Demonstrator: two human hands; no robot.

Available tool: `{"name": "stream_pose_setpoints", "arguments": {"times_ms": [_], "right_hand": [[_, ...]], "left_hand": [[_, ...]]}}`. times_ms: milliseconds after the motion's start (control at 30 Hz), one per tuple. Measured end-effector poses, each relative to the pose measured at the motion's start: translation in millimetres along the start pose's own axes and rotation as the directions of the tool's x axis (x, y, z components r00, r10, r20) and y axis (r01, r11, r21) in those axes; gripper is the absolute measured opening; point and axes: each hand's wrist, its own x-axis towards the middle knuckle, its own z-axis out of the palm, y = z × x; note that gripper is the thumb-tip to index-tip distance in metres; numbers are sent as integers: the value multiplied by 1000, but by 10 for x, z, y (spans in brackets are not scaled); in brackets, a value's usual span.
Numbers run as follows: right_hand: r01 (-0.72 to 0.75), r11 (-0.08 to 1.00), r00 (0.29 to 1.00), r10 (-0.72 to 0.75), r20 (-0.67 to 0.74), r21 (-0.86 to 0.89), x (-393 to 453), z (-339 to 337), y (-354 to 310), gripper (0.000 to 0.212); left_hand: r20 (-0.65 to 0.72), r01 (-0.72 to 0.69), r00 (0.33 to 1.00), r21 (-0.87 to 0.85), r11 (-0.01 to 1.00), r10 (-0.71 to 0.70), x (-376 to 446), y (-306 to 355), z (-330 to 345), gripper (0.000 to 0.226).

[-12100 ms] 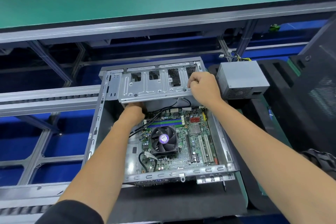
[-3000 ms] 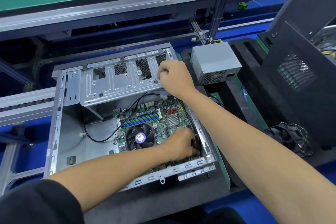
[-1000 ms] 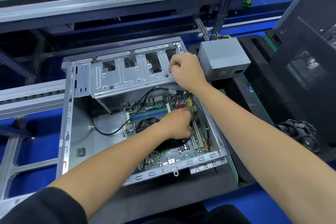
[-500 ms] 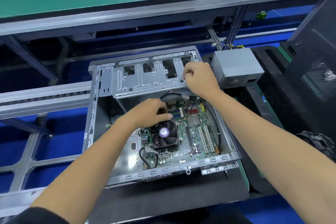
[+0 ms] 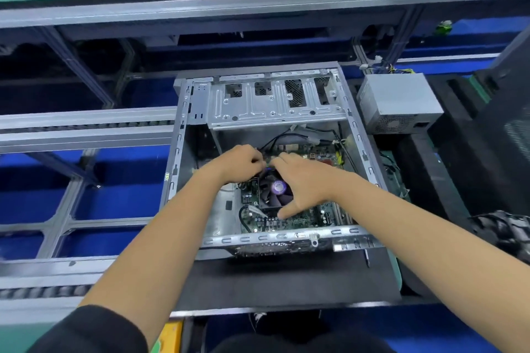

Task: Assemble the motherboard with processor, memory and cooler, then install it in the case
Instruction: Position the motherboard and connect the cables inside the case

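The open metal case lies on a black foam mat, with the green motherboard seated inside it. A black cooler fan with a purple label sits on the board. My left hand is inside the case just beyond the fan, its fingers curled and pinching something small by the black cable; what it pinches is hidden. My right hand spreads over the fan, fingers reaching toward the left hand and thumb pointing down at the board. The memory slots are hidden behind both hands.
The drive cage spans the far end of the case. A grey power supply sits to the right on black foam. A black case panel leans at far right. A loose fan lies at right. Conveyor rails run to the left.
My right hand has left the drive cage and come down over the cooler fan. My left hand has stayed near the memory area, beyond the fan.
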Motion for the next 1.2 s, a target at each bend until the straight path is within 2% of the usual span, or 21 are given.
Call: {"name": "stream_pose_setpoints", "arguments": {"times_ms": [67,167,267,333,467,567,633,733,800,867,933,1000,1033,1067,1133,1200], "right_hand": [[-24,1000,998,24,53,-11,3,51,22,94],[-64,997,997,63,46,37,30,50,30,89],[-63,998,997,62,46,5,82,-3,28,82],[-59,998,997,59,45,-19,109,-9,25,80],[-59,998,998,60,35,-23,129,9,41,89],[-62,998,997,62,38,-15,143,29,71,95],[-58,997,997,56,43,42,134,34,83,98],[-65,969,997,51,64,240,38,5,99,98],[-89,945,995,69,72,315,-27,22,111,76],[-125,942,992,121,30,313,-89,39,100,55],[-135,945,980,172,-100,299,-164,27,48,47],[-148,933,945,231,-233,327,-248,-25,9,30],[-170,918,937,263,-230,359,-290,-49,5,20],[-201,902,942,285,-177,383,-342,-60,2,17],[-277,879,960,273,67,388,-417,-70,-31,29],[-323,898,913,213,347,298,-459,-49,-87,26]], "left_hand": [[19,6,1000,-22,1000,-6,-6,-7,14,36],[77,27,997,-90,996,-20,-15,-1,8,46],[98,33,995,-145,989,-19,-17,-5,-14,52],[97,29,995,-161,987,-13,-13,-11,-13,48],[86,-8,996,-145,989,21,2,-13,22,45],[23,-65,997,-93,993,68,21,23,60,26],[14,-100,995,-106,989,102,27,72,82,19],[64,-108,991,-108,988,115,30,139,116,16],[68,-102,992,-80,992,107,48,174,127,20],[77,-115,990,-31,993,117,57,237,129,24],[88,-169,982,30,985,165,62,329,142,22],[53,-245,969,57,968,242,59,445,145,12],[28,-293,956,73,953,292,61,508,141,7],[14,-340,940,103,935,340,60,579,142,5],[8,-388,920,175,905,393,47,725,143,7],[0,-384,921,170,908,389,5,848,172,20]]}}
